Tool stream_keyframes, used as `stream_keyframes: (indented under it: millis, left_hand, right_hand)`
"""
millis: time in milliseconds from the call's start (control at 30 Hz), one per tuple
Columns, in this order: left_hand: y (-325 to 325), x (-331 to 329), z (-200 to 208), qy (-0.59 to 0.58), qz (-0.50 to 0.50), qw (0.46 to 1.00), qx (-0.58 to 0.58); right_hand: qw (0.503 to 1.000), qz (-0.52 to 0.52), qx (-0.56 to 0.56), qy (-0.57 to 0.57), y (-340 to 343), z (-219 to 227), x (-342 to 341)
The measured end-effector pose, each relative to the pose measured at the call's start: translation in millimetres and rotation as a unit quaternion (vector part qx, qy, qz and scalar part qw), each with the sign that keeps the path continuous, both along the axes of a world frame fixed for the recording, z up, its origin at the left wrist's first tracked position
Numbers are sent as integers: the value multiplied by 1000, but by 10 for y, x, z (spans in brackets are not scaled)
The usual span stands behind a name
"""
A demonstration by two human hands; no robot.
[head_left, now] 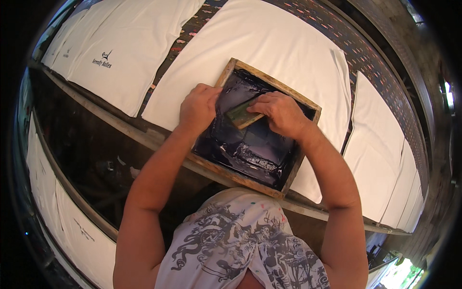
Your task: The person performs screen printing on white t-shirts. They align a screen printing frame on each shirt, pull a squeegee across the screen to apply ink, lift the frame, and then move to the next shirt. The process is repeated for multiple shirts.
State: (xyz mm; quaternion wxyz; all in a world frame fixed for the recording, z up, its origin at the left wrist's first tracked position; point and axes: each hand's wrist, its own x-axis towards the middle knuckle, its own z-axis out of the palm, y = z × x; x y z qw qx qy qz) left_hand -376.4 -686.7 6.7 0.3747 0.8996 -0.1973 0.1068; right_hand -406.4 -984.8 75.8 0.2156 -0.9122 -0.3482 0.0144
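Observation:
A wooden-framed printing screen lies tilted across a white cloth on the long table. Dark purple-black ink coats its mesh, thickest in ridges along the near side. My right hand is closed around a flat, greenish squeegee, whose edge rests in the ink near the middle of the screen. My left hand grips the left side of the screen frame, its fingers curled over the wood. The squeegee's lower edge is partly hidden by the ink and my hand.
To the left, white cloth pieces bear small dark prints. Several more white cloths lie at the right. The patterned, ink-spotted table top shows between them. Another table edge with white cloths runs along the lower left, beyond a dark gap.

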Motion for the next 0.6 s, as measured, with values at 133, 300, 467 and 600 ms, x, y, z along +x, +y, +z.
stream_keyframes:
  millis: [133,300,467,600]
  left_hand:
    - [17,9,-1,-7,-2,1000,12]
    - [-2,20,12,-8,-9,1000,19]
    - [14,23,-21,4,0,1000,4]
    - [18,28,-24,-24,-16,999,26]
  right_hand:
    - [999,13,-24,30,-270,45,-162]
    - [998,-41,-27,45,-574,-39,-688]
    - [994,-99,-36,2,-370,27,-1260]
    - [987,-157,-30,-26,-31,15,-1646]
